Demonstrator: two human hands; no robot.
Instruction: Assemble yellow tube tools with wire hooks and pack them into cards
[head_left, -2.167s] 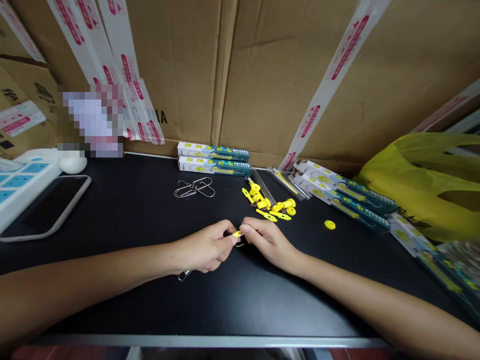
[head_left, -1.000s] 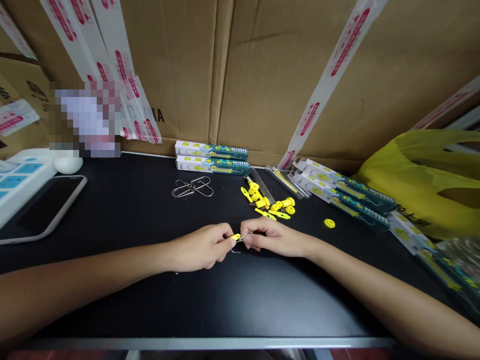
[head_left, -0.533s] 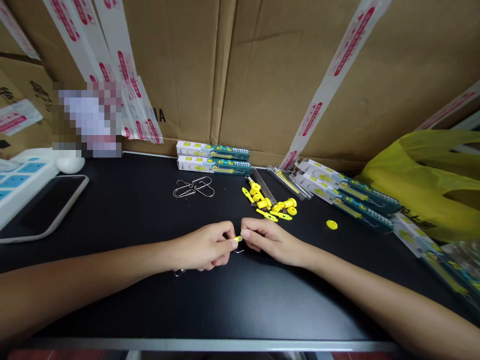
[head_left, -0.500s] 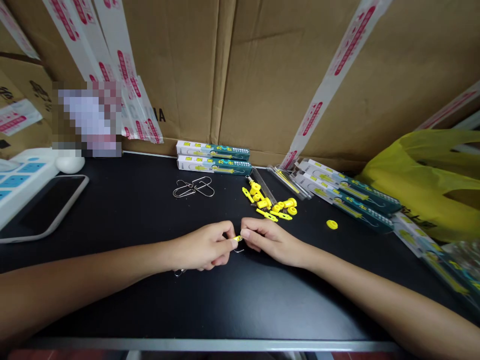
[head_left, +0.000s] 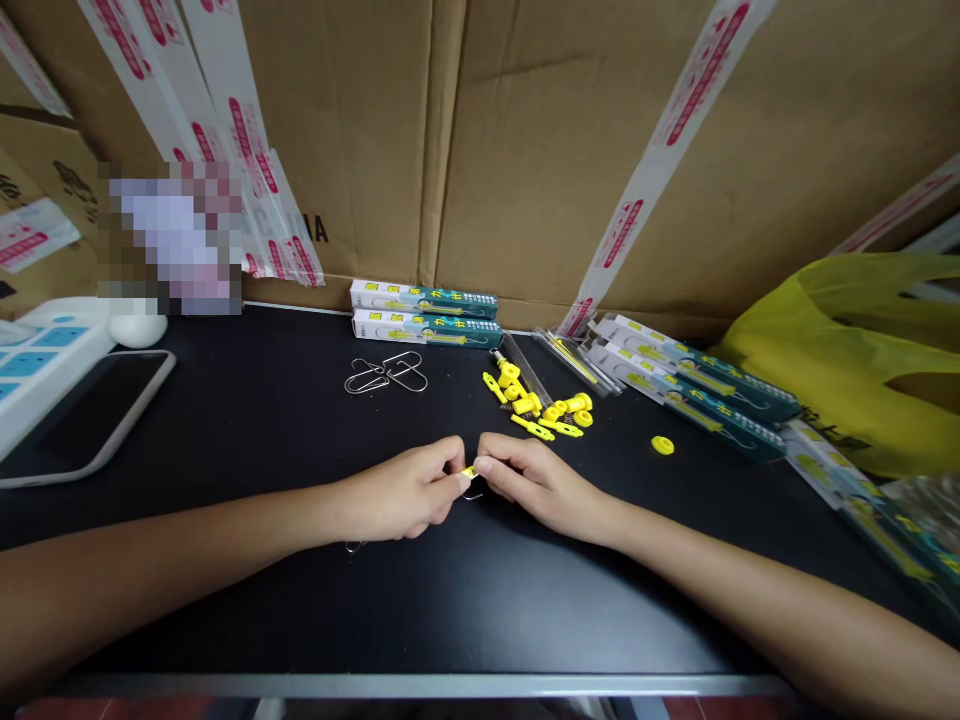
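Both hands meet near the middle of the black bench [head_left: 225, 420]. The left hand [head_left: 401, 495] has its fingers pinched narrow on a small yellow piece [head_left: 469, 472], and the right hand [head_left: 536, 482] pinches the same piece from the other side, fingertips nearly touching. A thin wire part [head_left: 472, 494] curls out just below the yellow piece, and a bit of wire [head_left: 354, 546] shows under the left wrist; whether these are one wire I cannot tell.

To do this fitting well, I would judge it best to keep both wrists resting on the bench, hold the yellow piece steady with the left fingers and let only the right fingertips work, with light pressure so the wire does not spring away or bend.

Just beyond the hands lies a heap of loose yellow parts [head_left: 536, 405], with one yellow disc [head_left: 661, 445] apart to the right. Further left sit two wire clips [head_left: 386, 374], touching each other. Two packaged boxes [head_left: 425, 315] lie side by side at the far edge, and more packets [head_left: 686, 385] fan out to the right, towards a yellow plastic bag [head_left: 847, 360]. At the far left a phone [head_left: 90, 415] lies beside a white power strip [head_left: 37, 365]. Taped cardboard cartons [head_left: 525, 150] wall off the back
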